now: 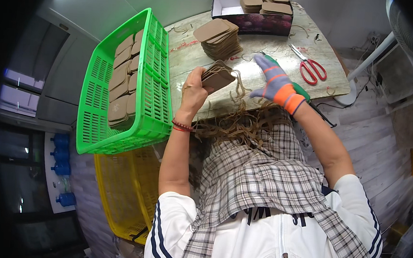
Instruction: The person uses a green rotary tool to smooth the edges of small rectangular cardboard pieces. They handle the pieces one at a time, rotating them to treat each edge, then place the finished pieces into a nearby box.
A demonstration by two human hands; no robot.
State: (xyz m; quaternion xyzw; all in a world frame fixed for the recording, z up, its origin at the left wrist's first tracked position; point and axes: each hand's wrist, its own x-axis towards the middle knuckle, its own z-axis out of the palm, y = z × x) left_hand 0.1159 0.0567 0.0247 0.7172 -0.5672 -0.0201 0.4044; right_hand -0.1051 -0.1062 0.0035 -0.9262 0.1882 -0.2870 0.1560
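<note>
My bare left hand (194,94) is closed on a small stack of brown pads with rounded corners (219,80), held tilted over the table's near edge. Thin brown strips (240,84) hang loose beside the stack. My right hand (276,86), in a grey and orange glove, has its fingers spread with nothing seen between them. Partly hidden behind that hand is a green tool (301,91) whose kind I cannot make out. A taller stack of the same pads (221,39) stands farther back on the table. Tangled brown strips (239,128) lie across my lap on a checked apron.
Left of the table (183,82), a green plastic crate (154,85) holds several stacks of pads, with a yellow crate (117,190) below. A dark box (257,25) with more pads stands at the back. Red-handled scissors (311,70) lie at right, near a fan (406,27).
</note>
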